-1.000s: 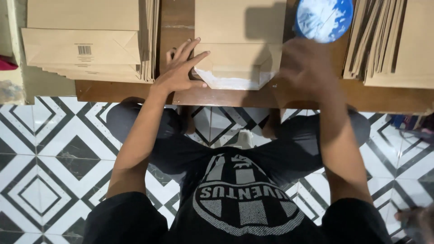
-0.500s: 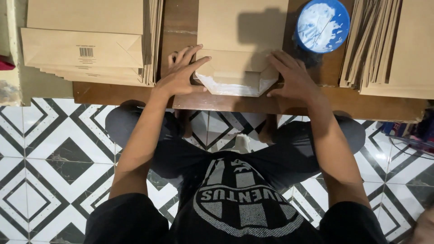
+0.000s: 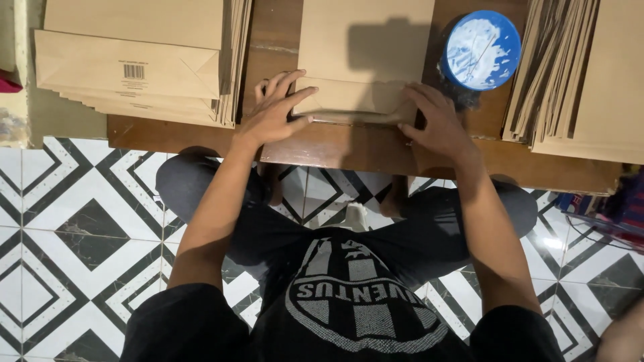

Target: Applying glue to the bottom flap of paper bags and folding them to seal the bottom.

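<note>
Both hands flat on brown paper bag (image 3: 365,53), center of wooden table (image 3: 322,144). My left hand (image 3: 274,110) and right hand (image 3: 436,124) press its folded bottom flap, fingers spread, nothing gripped. Step looks like creasing/sealing the fold. Blue glue tub (image 3: 481,49) just right; bag stacks (image 3: 134,60) both sides. Needs firm, even press along crease.

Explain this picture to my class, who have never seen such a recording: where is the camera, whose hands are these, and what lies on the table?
The camera sits on the person's head and looks straight down. The left hand and right hand are that person's own. Both press flat on the folded bottom flap of a brown paper bag lying on a wooden table. Neither hand grips anything. A stack of finished bags lies to the left, another stack to the right, beside a round blue tub of white paste.
</note>
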